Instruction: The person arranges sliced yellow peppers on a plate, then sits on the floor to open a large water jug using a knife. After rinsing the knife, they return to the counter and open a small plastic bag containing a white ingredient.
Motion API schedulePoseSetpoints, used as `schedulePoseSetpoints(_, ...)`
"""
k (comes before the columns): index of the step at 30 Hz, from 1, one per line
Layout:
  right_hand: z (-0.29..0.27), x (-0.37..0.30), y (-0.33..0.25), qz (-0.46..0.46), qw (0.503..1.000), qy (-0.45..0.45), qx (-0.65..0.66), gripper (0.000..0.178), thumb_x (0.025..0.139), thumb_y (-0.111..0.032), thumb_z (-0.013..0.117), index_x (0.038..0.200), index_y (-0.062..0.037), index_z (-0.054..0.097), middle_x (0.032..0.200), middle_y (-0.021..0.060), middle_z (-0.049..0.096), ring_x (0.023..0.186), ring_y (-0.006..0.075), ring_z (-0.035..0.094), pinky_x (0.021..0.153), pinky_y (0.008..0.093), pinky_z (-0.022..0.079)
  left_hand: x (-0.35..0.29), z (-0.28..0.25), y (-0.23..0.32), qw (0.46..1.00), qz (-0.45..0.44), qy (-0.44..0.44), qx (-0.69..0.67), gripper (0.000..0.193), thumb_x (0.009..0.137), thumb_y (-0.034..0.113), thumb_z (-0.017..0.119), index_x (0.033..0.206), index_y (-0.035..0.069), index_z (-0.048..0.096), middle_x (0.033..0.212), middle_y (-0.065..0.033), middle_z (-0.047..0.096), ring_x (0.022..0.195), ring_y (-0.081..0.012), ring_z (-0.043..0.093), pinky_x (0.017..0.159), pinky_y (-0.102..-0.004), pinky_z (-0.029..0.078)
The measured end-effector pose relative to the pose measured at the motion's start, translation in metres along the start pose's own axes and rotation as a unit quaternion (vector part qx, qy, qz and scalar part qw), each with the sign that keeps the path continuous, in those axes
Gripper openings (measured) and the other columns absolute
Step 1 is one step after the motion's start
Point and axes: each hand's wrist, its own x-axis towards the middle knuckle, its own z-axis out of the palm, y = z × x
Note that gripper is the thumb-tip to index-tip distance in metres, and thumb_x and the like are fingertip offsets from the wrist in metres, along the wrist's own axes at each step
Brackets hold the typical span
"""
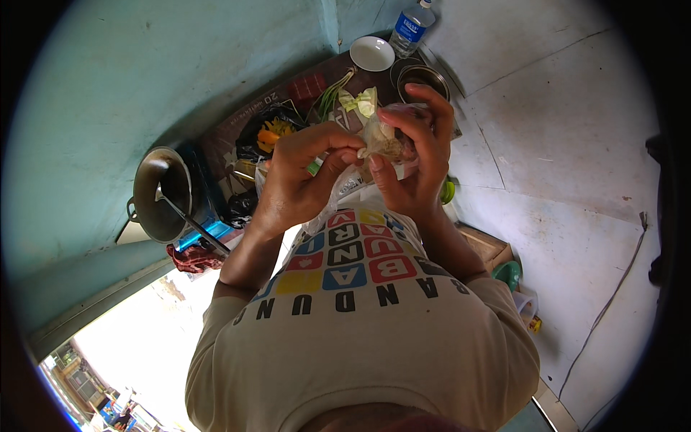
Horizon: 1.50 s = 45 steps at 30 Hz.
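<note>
In front of my chest, I hold a small clear plastic bag with pale brownish contents that I cannot make out. My left hand pinches the bag's gathered, twisted end between thumb and fingertips. Around the bag's other side curve the thumb and fingers of my right hand. More thin clear plastic hangs below my left hand. Just beyond the hands lie pale green cabbage pieces and spring onions.
A wok with a long-handled utensil stands at the left on a stove. Black plastic holds orange-yellow pieces. At the back are a white bowl, a water bottle and a metal pot by the wall.
</note>
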Motion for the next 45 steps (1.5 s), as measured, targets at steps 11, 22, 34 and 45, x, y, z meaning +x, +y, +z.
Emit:
schedulePoseSetpoints(11,0.004,0.003,-0.004,0.009,0.999,-0.01,0.042,0.039,0.082,-0.026,0.078,0.116,-0.0069,0.071,0.133,0.0198,0.05,0.098,0.0234,0.061,0.087,0.0351,0.049,0.0,0.007,0.001,0.976,0.123,0.094,0.156,0.016,0.08,-0.01,0.071,0.093,0.0,0.07,0.086,-0.0121,0.071,0.077,-0.025,0.069,0.066,-0.0323,0.054)
schedulePoseSetpoints(22,0.004,0.001,-0.021,0.156,0.977,-0.095,0.112,0.022,0.085,-0.017,0.079,0.098,-0.0015,0.071,0.13,0.0189,0.053,0.094,0.0163,0.06,0.082,0.0302,0.049,0.011,0.007,-0.024,0.874,0.333,0.184,0.302,0.016,0.073,-0.005,0.076,0.086,0.003,0.071,0.081,-0.0072,0.067,0.074,-0.0227,0.067,0.061,-0.0333,0.054)
schedulePoseSetpoints(34,0.0,-0.005,0.0,0.118,0.992,-0.045,0.032,0.034,0.072,-0.01,0.085,0.101,-0.0061,0.069,0.128,0.0149,0.053,0.092,0.0204,0.062,0.077,0.0331,0.052,-0.004,0.0,-0.023,0.979,0.097,0.086,0.159,0.014,0.079,-0.007,0.074,0.091,0.001,0.071,0.084,-0.0111,0.071,0.076,-0.0241,0.069,0.067,-0.0335,0.054)
schedulePoseSetpoints(45,-0.009,-0.011,0.001,0.112,0.973,-0.155,0.131,0.035,0.071,-0.006,0.085,0.1,-0.005,0.066,0.126,0.018,0.056,0.111,0.0286,0.063,0.086,0.037,0.052,-0.007,-0.021,-0.026,0.993,0.109,-0.029,-0.023,0.019,0.085,-0.012,0.071,0.1,-0.002,0.065,0.098,-0.015,0.07,0.089,-0.0215,0.071,0.079,-0.0309,0.058)
